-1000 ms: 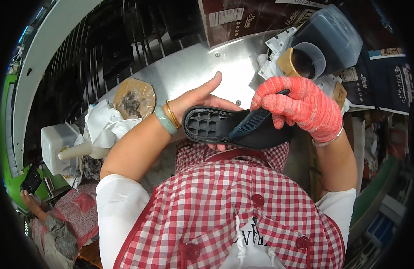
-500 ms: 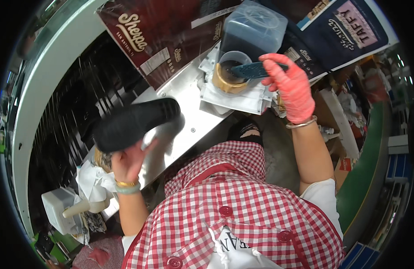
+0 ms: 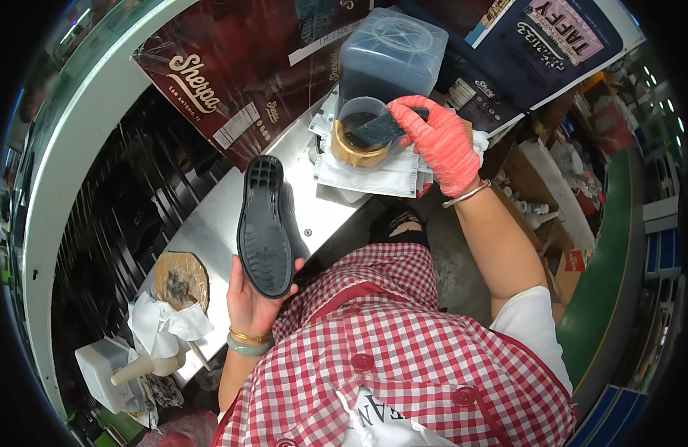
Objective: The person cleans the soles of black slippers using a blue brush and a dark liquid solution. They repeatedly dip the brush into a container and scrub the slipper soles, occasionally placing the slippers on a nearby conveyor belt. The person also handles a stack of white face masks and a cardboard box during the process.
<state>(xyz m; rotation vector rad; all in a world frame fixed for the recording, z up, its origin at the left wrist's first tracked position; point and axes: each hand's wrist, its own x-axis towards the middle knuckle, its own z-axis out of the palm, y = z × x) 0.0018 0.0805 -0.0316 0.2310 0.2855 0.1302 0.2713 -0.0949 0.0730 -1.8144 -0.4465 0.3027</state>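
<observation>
A black shoe sole stands nearly upright in my left hand, which grips its lower end between thumb and fingers. Its hollowed face with a small grid at the top is turned toward me. My right hand, in a coral knit glove, is closed on a dark, flat-handled brush. The brush's lower end is inside a clear plastic cup with a tan band around it; the dark contents hide the tip. Under the cup lie white printed sheets.
Behind the cup stands a translucent plastic container against maroon and navy printed panels. A slatted black rack borders the metal bench on the left. Nearer are a tan pad, a white cloth and a white device.
The sole has swung from lying sideways to upright and moved right with my left hand, its hollowed face now visible. My right hand's grip has shifted closer over the cup, the brush still in it.
</observation>
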